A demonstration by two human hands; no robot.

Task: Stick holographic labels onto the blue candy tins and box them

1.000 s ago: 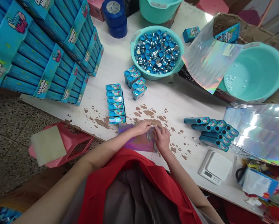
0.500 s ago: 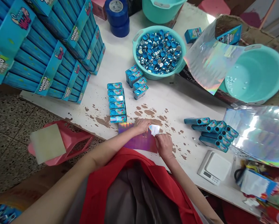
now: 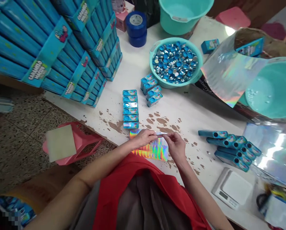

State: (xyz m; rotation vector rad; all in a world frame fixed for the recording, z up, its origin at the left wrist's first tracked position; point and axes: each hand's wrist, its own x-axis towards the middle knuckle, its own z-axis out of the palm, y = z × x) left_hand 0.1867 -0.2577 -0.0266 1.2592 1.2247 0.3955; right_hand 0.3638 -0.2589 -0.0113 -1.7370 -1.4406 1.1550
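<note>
My left hand [image 3: 143, 138] and my right hand [image 3: 176, 145] meet just above the table's near edge, both pinching a small thin holographic sticker [image 3: 161, 133] held level between their fingertips. Under the hands lies a rainbow holographic sheet [image 3: 154, 149] on the white table [image 3: 181, 108]. Just beyond my left hand stands a neat column of blue candy boxes [image 3: 130, 108]. A second small cluster of blue boxes [image 3: 151, 89] sits further back.
A teal bowl of blue and silver caps [image 3: 176, 62] stands behind the boxes. Tall stacks of blue display cartons [image 3: 68, 48] fill the left. Lying blue boxes [image 3: 231, 145], a small scale [image 3: 231, 188], holographic film [image 3: 229, 75] and a teal basin [image 3: 272, 89] occupy the right. A pink stool [image 3: 71, 143] stands left of me.
My hands lifted off the holographic sheet and now hold the small sticker between them above it. The view shifted, moving the table contents rightward in frame.
</note>
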